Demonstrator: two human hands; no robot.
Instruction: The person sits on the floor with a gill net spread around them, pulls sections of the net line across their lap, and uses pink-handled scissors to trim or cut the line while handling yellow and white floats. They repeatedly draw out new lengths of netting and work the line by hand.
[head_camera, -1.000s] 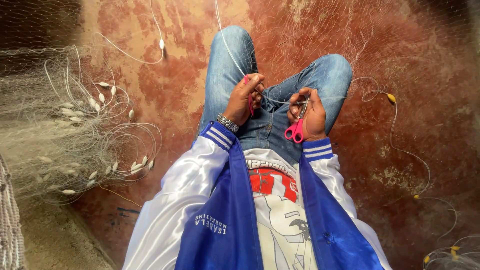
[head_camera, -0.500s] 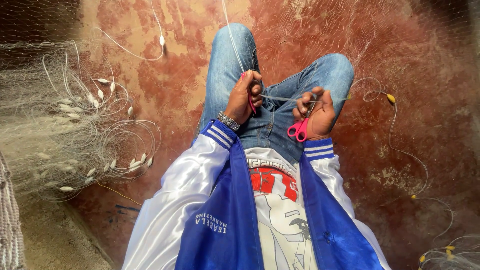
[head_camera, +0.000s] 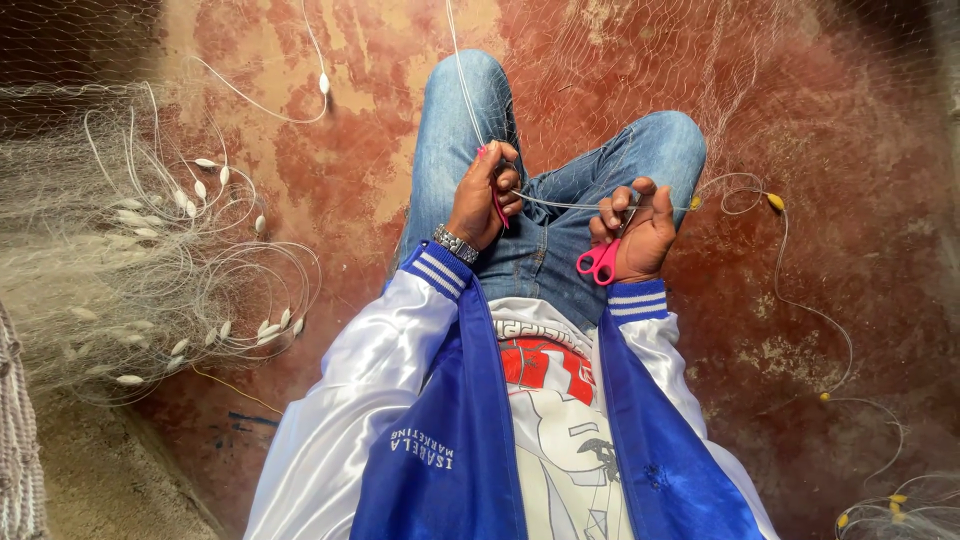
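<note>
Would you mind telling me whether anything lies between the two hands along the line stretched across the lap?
Nothing visible does. The line runs taut and bare from the left hand to the right hand, which also holds pink scissors. Only the jeans lie beneath it.

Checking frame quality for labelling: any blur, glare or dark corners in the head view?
Head view: sharp at the left hand and right hand holding pink-handled scissors; sheen on the white satin sleeve; top corners fall into shadow; wide-angle bending at edges.
</note>
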